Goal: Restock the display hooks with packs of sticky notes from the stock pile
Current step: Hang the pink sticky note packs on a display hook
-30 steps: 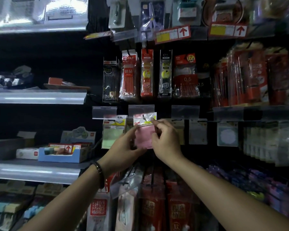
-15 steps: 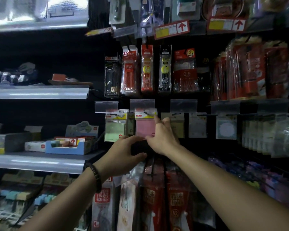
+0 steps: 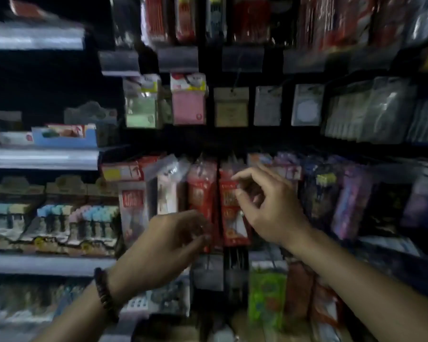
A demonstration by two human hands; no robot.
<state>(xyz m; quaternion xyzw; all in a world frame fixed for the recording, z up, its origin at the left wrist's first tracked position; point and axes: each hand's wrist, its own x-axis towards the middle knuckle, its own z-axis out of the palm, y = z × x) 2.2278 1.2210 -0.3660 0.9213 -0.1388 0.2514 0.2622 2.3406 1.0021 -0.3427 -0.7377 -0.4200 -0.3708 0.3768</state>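
At the far left, a metal shelf edge (image 3: 35, 156) carried a blue display carton (image 3: 64, 137), blurred by camera motion. My left wrist wore a dark beaded bracelet (image 3: 105, 294). Above and to the right of it, a green pack of sticky notes (image 3: 141, 104) hung from a hook in the upper hook row. My left hand (image 3: 168, 243) was positioned well below that row, in front of the lower row of hanging goods. Its fingers were loosely curled and nothing was visible in them, though the blur limited the detail. A pink pack of sticky notes (image 3: 188, 102) hung just beside the green pack, on the next hook to the right, upright and apart from both hands. Below it, two red packets (image 3: 203, 193) hung side by side, between my two hands. A tan pack (image 3: 231, 107) hung to the right of the pink pack in the same upper row. My right hand (image 3: 265, 206) was raised in front of the right-hand red packet, higher than the left hand. Its fingers were spread apart and slightly bent, with thumb and forefinger separated and nothing between them. Further right in the upper row hung a grey pack (image 3: 267, 107) and a pack showing a round white pad (image 3: 307, 106). Purple packets (image 3: 351, 201) occupied the lower row to the right.
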